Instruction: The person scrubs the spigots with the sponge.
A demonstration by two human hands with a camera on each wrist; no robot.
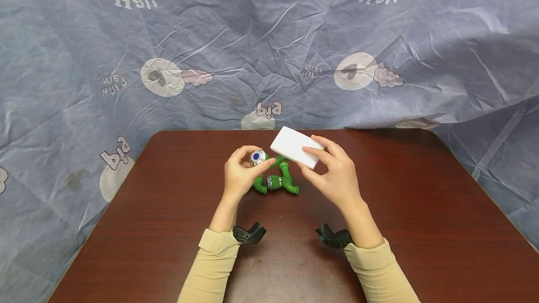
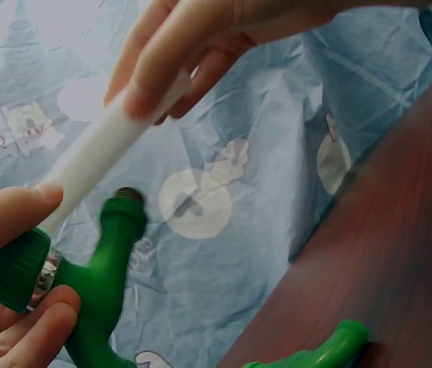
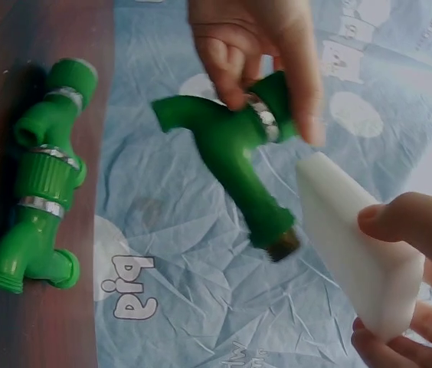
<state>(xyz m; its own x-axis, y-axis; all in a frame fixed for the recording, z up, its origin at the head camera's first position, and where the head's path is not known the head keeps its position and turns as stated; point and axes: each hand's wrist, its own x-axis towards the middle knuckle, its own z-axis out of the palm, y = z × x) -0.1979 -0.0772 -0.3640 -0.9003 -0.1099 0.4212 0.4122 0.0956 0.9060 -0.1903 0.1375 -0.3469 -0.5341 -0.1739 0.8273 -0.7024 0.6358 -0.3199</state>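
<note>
My left hand (image 1: 240, 172) grips a green plastic faucet (image 3: 227, 149) by its ribbed knob, thumb on one side and fingers on the other. The faucet is held above the table, its threaded inlet sticking out away from the palm. In my right hand (image 1: 337, 176) is a white block-shaped sponge (image 1: 294, 146), pinched between thumb and fingers at one end. The sponge's free end comes right up to the faucet's knob and the left thumb, as the right wrist view shows. A blue disc in the knob's end faces up in the head view.
Two more green faucets (image 3: 40, 169) with silver rings lie end to end on the dark reddish-brown table (image 1: 177, 228), beneath the hands. Behind the table's far edge hangs a wrinkled blue-grey printed cloth (image 1: 261, 50). Each wrist carries a black strap mount (image 1: 249, 234).
</note>
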